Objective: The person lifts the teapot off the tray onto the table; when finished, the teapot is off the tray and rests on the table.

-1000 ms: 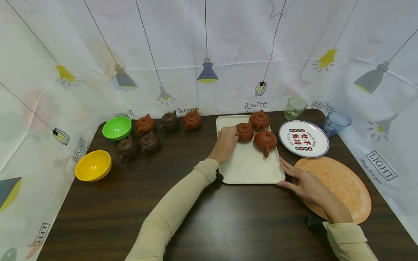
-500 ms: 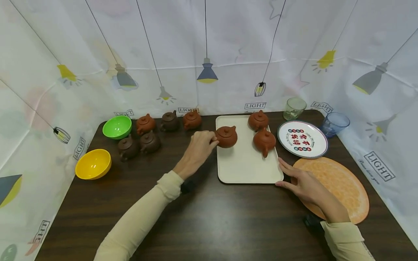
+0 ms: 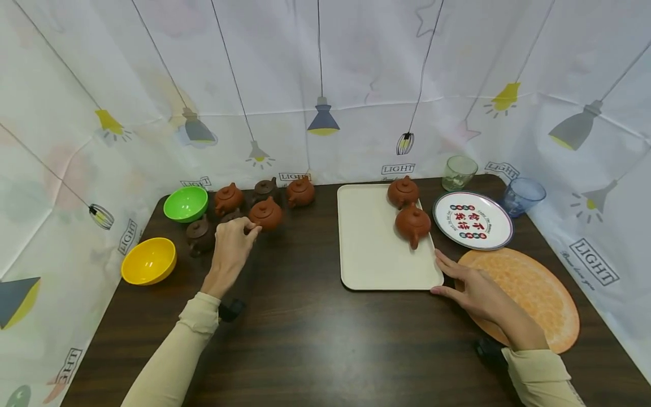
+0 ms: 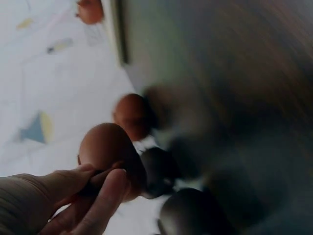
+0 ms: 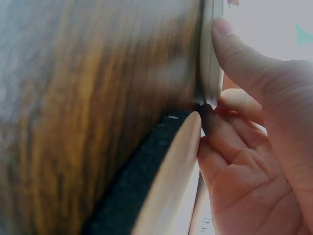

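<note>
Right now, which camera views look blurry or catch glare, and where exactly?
Head view: mostly sharp, with a pale sheen on the dark table. Left wrist view: dim, the table smeared by blur, the reddish-brown teapot in the left hand soft-edged. Right wrist view: wood grain out of focus, upper right washed-out white, the right hand clearer than the table.

Your head view is bright, the tabletop point(image 3: 325, 333) glaring at six o'clock; your left-wrist view is dim, blurred towards three.
</note>
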Demonstrator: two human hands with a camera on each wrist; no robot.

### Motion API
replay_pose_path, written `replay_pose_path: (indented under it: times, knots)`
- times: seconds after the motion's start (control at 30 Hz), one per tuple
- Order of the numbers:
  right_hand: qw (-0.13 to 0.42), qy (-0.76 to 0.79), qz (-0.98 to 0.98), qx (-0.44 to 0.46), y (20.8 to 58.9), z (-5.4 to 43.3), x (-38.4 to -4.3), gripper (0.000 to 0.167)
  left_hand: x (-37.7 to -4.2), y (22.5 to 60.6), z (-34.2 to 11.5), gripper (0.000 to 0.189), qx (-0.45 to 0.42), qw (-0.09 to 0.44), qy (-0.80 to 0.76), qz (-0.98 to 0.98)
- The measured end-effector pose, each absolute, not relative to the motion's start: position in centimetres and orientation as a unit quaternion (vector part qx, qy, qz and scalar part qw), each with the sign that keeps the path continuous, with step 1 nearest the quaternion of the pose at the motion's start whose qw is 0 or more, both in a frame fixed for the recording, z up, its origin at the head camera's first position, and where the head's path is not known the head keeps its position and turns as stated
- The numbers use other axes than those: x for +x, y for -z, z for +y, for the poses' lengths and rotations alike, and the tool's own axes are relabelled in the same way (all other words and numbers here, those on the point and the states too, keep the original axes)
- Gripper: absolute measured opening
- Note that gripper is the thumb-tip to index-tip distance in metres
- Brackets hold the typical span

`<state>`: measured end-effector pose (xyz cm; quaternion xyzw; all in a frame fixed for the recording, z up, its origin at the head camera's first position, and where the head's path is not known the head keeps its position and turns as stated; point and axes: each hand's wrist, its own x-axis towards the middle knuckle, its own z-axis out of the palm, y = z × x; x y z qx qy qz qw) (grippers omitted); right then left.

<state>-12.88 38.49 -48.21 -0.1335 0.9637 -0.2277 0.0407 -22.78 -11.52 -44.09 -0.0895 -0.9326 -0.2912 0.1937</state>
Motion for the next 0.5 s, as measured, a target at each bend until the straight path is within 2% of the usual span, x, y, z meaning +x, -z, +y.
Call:
replay_pose_path:
  times: [0.27,0.5]
  knots:
    - [0.047,0.227,0.964,-0.134,48.2,38.3,-12.9,0.081,-24.5,46.0,-12.7,0.012,-0.086,0.150,0.274,-0.946]
    - [0.043,0.225,0.964,-0.134,48.0,38.3,-12.9,0.082,-25.2,46.3,-12.6,0.016,-0.095,0.128,0.256,-0.953]
